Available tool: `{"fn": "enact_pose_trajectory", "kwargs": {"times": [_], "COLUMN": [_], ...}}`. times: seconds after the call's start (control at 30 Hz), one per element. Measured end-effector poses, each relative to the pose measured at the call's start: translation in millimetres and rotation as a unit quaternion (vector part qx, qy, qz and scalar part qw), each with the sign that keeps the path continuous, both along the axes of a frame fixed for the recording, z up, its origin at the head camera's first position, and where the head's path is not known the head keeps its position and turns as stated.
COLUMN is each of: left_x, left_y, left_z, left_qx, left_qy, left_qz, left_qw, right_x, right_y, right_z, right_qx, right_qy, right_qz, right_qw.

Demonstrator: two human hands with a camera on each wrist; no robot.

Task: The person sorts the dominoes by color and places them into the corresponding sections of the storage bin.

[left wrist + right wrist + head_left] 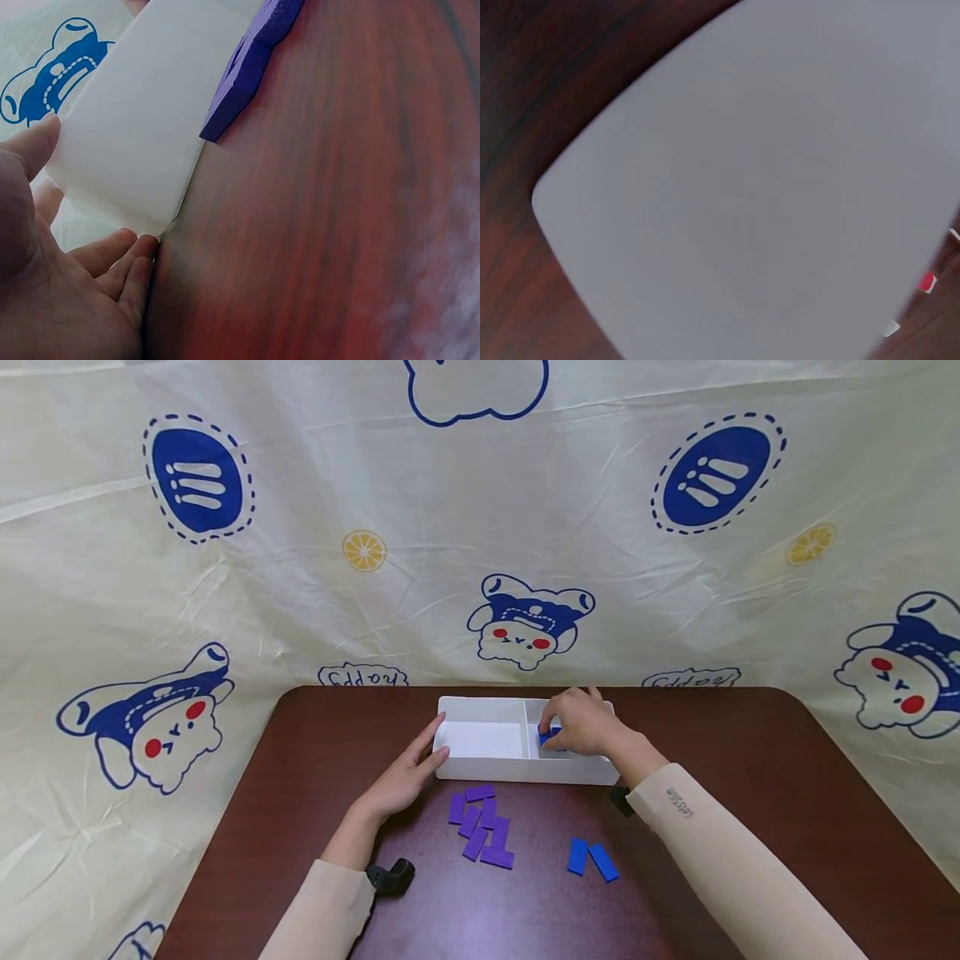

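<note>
A white two-compartment box (pixel 480 769) lies lengthwise near the table's far edge. My left hand (pixel 403 781) rests against its left end, thumb at the near corner and fingers along the end wall; in the left wrist view these fingers (pixel 112 259) look fairly straight against the box. My right hand (pixel 583 725) reaches down into the smaller right compartment, with thumb and fingers bent around a blue tile (pixel 544 740). More blue shows beside it, partly hidden by the hand. Only the white box wall (pixel 742 187) and dark table fill most of the right wrist view.
Several purple tiles (pixel 487 814) lie loosely grouped in front of the box. Two blue tiles (pixel 590 860) lie apart, nearer the right forearm. The brown table (pixel 337 727) has rounded far corners, and a printed cloth (pixel 300 593) hangs behind it.
</note>
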State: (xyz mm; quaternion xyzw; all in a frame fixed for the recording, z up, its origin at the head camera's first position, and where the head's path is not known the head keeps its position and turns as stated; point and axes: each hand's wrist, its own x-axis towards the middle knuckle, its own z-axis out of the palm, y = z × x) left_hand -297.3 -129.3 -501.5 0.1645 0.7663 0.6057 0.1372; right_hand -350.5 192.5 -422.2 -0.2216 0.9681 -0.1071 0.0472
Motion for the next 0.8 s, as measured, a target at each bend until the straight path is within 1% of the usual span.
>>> {"fn": "enact_pose_trajectory", "kwargs": {"times": [0.17,0.33,0.43,0.6,0.8], "left_x": [-1.0,-1.8,-1.9,-1.7,-1.4], "left_y": [0,0,0,0,0], "left_z": [-1.0,-3.2,-3.9,-3.3,-2.9], "left_qx": [0.004,0.003,0.002,0.002,-0.009], "left_qy": [-0.005,-0.007,-0.004,0.004,0.003], "left_qz": [0.000,0.002,0.001,0.005,0.010], "left_qw": [1.0000,1.0000,1.0000,1.0000,0.9999], "right_x": [-4.3,-3.8,-3.2,-2.7,-2.7], "right_y": [-2,-4,-5,-6,-7], "right_z": [-10.0,-15.4,-15.9,-14.9,-15.6], "right_qx": [-0.008,-0.010,-0.010,-0.010,-0.007], "right_qy": [-0.007,-0.018,-0.020,-0.010,-0.018], "right_qz": [-0.008,-0.014,-0.015,-0.011,-0.012], "right_qw": [1.000,1.000,1.000,1.000,1.000]}}
